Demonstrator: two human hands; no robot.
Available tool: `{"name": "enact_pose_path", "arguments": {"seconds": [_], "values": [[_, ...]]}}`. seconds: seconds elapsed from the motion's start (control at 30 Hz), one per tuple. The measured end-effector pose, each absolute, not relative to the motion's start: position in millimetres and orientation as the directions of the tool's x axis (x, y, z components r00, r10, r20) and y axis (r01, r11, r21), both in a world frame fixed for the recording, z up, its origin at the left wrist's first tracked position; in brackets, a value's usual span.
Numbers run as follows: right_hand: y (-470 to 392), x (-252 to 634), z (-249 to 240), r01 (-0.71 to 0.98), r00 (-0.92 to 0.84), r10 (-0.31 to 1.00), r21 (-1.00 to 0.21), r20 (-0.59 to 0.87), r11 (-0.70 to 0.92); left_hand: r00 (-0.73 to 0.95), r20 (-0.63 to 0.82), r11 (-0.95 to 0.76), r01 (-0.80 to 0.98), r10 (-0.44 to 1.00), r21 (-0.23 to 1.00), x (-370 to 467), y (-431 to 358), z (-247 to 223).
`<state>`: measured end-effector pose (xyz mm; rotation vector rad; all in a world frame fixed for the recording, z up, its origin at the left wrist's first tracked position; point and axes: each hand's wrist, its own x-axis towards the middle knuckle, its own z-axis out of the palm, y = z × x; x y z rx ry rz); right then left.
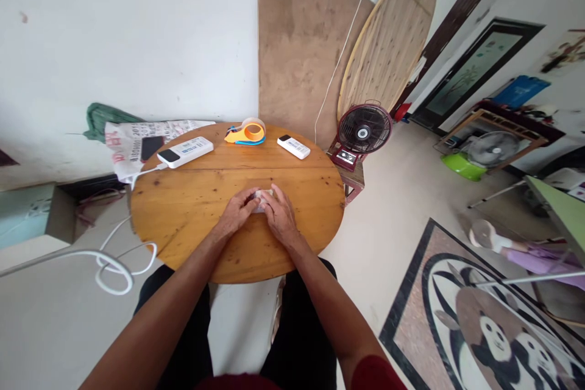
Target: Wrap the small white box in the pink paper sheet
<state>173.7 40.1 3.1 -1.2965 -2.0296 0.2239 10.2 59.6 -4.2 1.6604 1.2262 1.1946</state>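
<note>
On the wooden table, both my hands close round a small whitish object (263,200), perhaps a little packet or box; its kind is too small to make out. My left hand (238,212) grips it from the left with curled fingers. From the right, my right hand (279,214) holds it, thumb and fingers bent over its top. Much of the object is hidden beneath the fingers. Beyond my hands lies an orange and blue tape dispenser (247,133) with a roll of clear tape.
The round wooden table (183,213) carries a white power bank (186,152) with a cable at left and another white device (294,147) at right. A dark fan (364,129) stands right of it. A white cable (114,274) loops beside the left edge. Someone's leg (507,245) shows at far right.
</note>
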Motion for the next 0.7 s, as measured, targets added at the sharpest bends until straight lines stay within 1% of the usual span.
{"name": "enact_pose_path", "arguments": {"seconds": [0.27,0.47,0.57,0.7], "values": [[39.5,174.5,3.9,0.699,-0.222,0.841,-0.521,0.493,0.49,0.083,0.225,-0.239,0.249,0.971,0.939,9.7,62.3,-11.8],[36.5,177.8,3.4,0.642,-0.139,0.811,-0.572,0.568,0.51,0.076,0.222,-0.234,0.266,0.972,0.935,9.2,60.9,-10.1],[37.4,178.4,3.0,0.651,-0.158,0.82,-0.566,0.551,0.506,0.085,0.233,-0.248,0.258,0.969,0.934,9.6,60.0,-7.6],[37.2,177.5,4.8,0.708,-0.217,0.841,-0.514,0.496,0.485,0.104,0.244,-0.263,0.249,0.964,0.932,10.5,57.2,-1.9]]}}
